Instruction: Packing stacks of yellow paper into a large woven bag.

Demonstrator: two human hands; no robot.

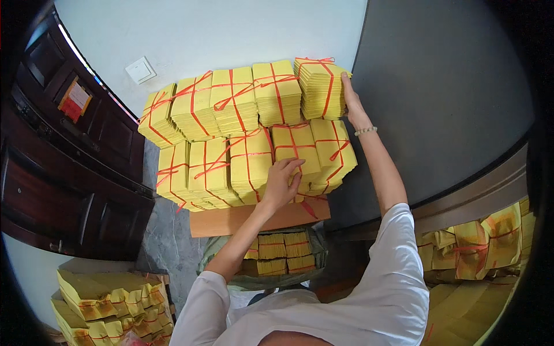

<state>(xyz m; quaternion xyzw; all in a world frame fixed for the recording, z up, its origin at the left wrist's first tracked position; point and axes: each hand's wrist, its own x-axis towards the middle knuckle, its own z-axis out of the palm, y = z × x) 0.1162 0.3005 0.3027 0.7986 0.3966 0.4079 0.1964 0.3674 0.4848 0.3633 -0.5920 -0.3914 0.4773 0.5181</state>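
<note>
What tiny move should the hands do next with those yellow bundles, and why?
Maybe the right hand should gently nudge the back row's rightmost yellow bundle left. That hand is already against the bundle's right side, and the bundle sits a bit askew from its neighbour. The left hand is down at the front row.

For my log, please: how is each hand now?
Left hand: curled at a front yellow bundle; grip unclear.
Right hand: open, against the rightmost back bundle.
</note>
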